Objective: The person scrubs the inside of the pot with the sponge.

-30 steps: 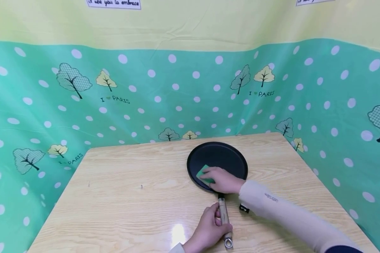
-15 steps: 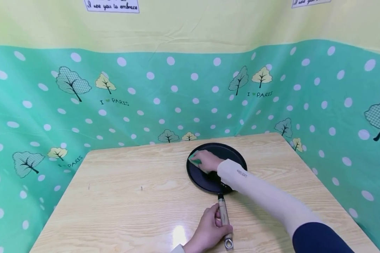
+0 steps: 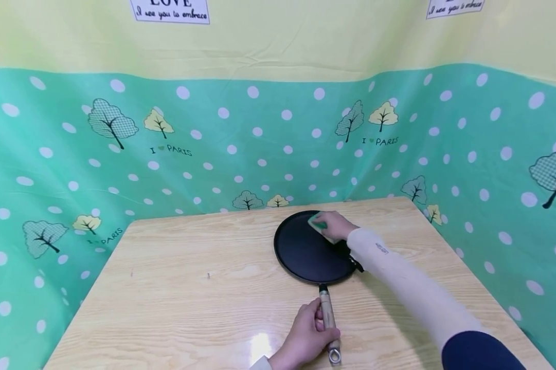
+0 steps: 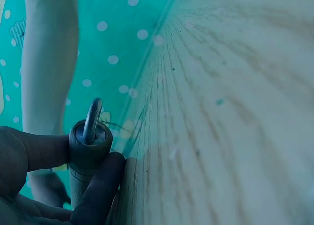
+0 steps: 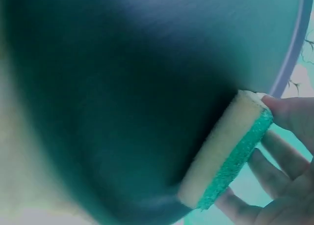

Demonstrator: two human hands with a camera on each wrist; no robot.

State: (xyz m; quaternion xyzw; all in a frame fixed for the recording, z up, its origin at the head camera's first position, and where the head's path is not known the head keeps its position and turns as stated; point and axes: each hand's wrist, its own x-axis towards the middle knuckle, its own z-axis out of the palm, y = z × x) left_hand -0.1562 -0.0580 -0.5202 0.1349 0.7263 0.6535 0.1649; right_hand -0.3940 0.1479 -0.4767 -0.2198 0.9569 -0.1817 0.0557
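Note:
A flat black frying pan lies on the wooden table, its wood-look handle pointing toward me. My left hand grips that handle, thumb and fingers around it; the left wrist view shows the handle end with its metal hanging ring between them. At the pan's far right side, my right hand holds a sponge. In the right wrist view the sponge has a pale yellow layer facing the pan and a green scouring layer under the fingers.
The wooden table extends to the left of the pan. A green dotted curtain hangs behind the table and along its sides. My right sleeve crosses over the table's right part.
My right hand with the sponge has swept from the pan's near left part to its left edge, then across to the far right side. The left hand keeps its grip on the handle.

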